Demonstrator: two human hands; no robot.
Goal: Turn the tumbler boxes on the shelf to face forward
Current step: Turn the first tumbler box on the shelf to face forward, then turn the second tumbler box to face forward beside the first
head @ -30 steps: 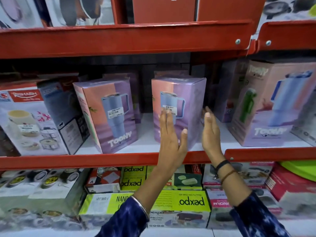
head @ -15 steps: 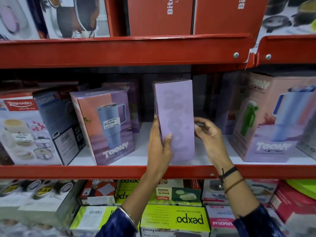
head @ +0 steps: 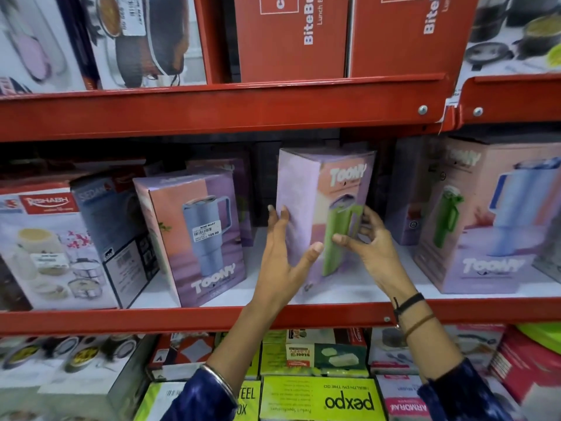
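We hold the middle tumbler box [head: 321,220] between our left hand [head: 280,259] and right hand [head: 368,244], fingers loosely spread on its sides, on the red shelf [head: 121,320], where it could topple onto neighbouring boxes.

tumbler box [head: 303,214] rotated further; green tumbler face now showing

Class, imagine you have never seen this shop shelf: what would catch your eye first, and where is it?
First, the two hands at centre: the left hand and right hand grip a lilac tumbler box on the middle shelf, turned corner-on so a green tumbler picture shows. To its left stands a box with a blue tumbler and a price sticker. Above, red lunch boxes fill the top shelf.
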